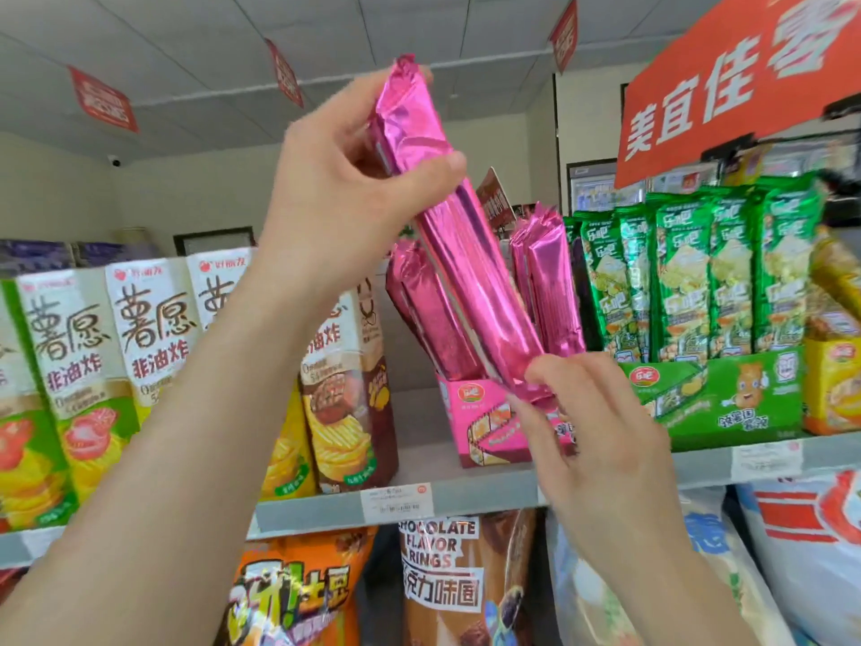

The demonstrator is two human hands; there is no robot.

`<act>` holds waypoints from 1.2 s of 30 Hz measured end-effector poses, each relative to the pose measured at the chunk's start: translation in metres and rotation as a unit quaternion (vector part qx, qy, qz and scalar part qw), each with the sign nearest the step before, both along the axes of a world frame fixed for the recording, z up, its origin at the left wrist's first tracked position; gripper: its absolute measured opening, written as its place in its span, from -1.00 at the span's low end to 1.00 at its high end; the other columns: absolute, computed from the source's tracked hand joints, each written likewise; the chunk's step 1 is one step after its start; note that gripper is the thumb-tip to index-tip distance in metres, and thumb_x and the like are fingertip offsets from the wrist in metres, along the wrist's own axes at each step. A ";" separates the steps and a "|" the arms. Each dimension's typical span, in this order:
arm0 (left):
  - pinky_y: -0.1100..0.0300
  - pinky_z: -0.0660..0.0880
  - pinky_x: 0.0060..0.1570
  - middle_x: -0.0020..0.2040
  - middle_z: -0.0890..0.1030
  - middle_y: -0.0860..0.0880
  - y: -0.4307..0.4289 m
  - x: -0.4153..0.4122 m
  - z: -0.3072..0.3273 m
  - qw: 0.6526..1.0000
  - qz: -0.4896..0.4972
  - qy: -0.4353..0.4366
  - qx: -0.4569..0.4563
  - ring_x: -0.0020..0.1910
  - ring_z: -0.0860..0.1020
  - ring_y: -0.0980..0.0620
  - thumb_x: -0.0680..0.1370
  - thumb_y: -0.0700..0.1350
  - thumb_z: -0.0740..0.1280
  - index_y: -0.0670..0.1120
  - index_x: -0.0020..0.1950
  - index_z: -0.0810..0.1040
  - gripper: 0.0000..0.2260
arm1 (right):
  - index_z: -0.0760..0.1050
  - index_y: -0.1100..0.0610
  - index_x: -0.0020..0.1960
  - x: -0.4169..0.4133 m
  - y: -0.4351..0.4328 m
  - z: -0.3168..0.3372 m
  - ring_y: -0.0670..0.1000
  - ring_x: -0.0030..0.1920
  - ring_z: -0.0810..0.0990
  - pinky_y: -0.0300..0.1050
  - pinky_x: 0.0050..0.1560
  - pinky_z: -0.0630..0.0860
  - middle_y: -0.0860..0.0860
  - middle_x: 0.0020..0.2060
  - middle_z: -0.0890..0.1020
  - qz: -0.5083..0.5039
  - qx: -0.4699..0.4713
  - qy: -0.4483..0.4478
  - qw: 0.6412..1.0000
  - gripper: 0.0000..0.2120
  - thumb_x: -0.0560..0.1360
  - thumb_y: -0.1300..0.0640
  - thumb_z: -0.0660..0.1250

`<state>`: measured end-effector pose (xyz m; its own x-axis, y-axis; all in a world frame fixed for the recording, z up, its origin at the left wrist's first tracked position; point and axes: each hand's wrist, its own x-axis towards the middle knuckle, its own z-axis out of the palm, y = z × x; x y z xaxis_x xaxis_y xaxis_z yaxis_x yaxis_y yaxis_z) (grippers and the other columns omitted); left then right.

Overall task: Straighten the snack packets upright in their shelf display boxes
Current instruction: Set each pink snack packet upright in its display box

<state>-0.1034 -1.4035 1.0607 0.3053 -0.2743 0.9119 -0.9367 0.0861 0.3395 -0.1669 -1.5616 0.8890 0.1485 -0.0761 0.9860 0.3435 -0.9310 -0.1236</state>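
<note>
In the head view, your left hand (354, 188) gripped the upper part of a long pink snack packet (466, 254), which was tilted in front of the shelf (489, 494). Your right hand (596, 421) pinched its lower end just above the pink display box (484, 426). You seemed to be mid-reinsertion. Next, that end needed guiding down between the other pink packets (550, 291) in the box, then standing upright.

The pink packet (466, 268) I hold is glossy, crinkled foil. Its display box (489, 421) looks like printed card. The shelf edge (326, 508) is matt grey.

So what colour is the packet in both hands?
Shiny magenta-pink foil packet, clearest in the head view.
</note>
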 end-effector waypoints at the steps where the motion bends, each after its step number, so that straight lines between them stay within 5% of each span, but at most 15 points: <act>1: 0.29 0.55 -0.18 -0.24 0.66 0.15 0.001 0.002 0.006 1.000 0.016 -0.016 -0.002 -0.26 0.60 0.19 0.44 -0.12 0.50 0.17 0.03 0.57 -0.74 | 0.49 0.09 0.11 0.004 -0.002 0.005 0.09 -0.11 0.54 -0.04 -0.15 0.46 0.02 -0.02 0.53 -0.004 0.003 0.007 1.000 -0.82 0.51 0.16 0.34; 8: 0.02 0.60 0.07 -0.04 0.68 0.09 -0.006 0.015 0.014 0.993 0.099 -0.035 0.060 -0.12 0.65 0.13 0.41 -0.08 0.55 0.00 0.31 0.56 -0.52 | 0.52 0.10 -0.01 0.017 -0.017 0.016 0.07 -0.08 0.50 -0.18 -0.08 0.32 -0.02 -0.09 0.55 -0.078 0.045 0.051 0.995 -0.93 0.53 0.13 0.36; 15: 0.07 0.62 0.02 0.13 0.63 0.08 -0.018 0.020 0.013 0.987 0.114 -0.036 0.104 -0.16 0.69 -0.03 0.35 0.00 0.57 0.11 0.32 0.53 -0.44 | 0.17 -0.03 0.38 0.022 -0.026 0.038 0.06 0.17 0.53 -0.08 0.10 0.44 0.02 0.23 0.48 -0.010 0.143 0.069 0.987 -0.42 0.48 0.02 0.40; 18: 0.10 0.61 0.00 0.09 0.62 0.06 -0.022 0.020 0.016 0.985 0.125 -0.052 0.111 -0.14 0.66 0.02 0.38 0.00 0.55 0.10 0.35 0.52 -0.45 | 0.05 -0.12 0.46 0.027 -0.030 0.047 0.10 0.08 0.62 -0.10 -0.04 0.43 0.00 0.17 0.57 -0.012 0.145 0.108 0.983 -0.31 0.50 0.00 0.39; 24: 0.15 0.60 -0.02 0.12 0.61 0.08 -0.027 0.025 0.018 0.980 0.151 -0.075 0.102 -0.13 0.65 0.02 0.38 -0.01 0.55 0.09 0.34 0.52 -0.47 | 0.05 -0.25 0.48 0.027 -0.031 0.049 0.07 -0.01 0.63 0.01 -0.10 0.55 -0.04 0.16 0.58 -0.030 0.090 0.114 0.989 -0.33 0.54 0.10 0.34; 29: 0.06 0.60 0.00 0.10 0.62 0.09 -0.036 0.027 0.009 0.978 0.152 -0.072 0.124 -0.09 0.64 0.11 0.38 -0.01 0.56 -0.02 0.29 0.56 -0.50 | 0.19 -0.17 0.44 0.032 -0.029 0.049 -0.01 0.08 0.52 -0.07 -0.05 0.44 -0.05 0.20 0.50 -0.015 0.088 0.112 0.990 -0.52 0.57 -0.20 0.16; 32: 0.08 0.57 -0.07 -0.08 0.57 0.16 -0.044 0.027 -0.004 0.959 0.191 -0.121 0.172 -0.17 0.60 0.15 0.40 0.05 0.52 -0.05 0.22 0.56 -0.56 | 0.18 -0.09 0.42 0.039 -0.023 0.052 0.05 0.18 0.45 -0.03 0.03 0.47 0.03 0.23 0.42 -0.056 0.095 0.121 0.987 -0.26 0.38 -0.30 0.39; 36: 0.07 0.51 0.10 0.11 0.65 0.04 -0.036 0.029 0.007 0.907 0.248 -0.181 0.287 0.07 0.59 0.04 0.53 0.22 0.29 0.02 0.30 0.52 -0.58 | 0.19 -0.10 0.39 0.046 -0.015 0.050 0.16 0.14 0.48 0.06 -0.02 0.57 0.10 0.18 0.40 -0.095 0.075 0.095 0.988 -0.21 0.30 -0.09 0.56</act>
<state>-0.0746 -1.4400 1.0675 0.2299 -0.6467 0.7273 -0.8705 -0.4708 -0.1435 -0.1212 -1.5770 0.9387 0.2993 -0.2638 0.9170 0.1220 -0.9426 -0.3110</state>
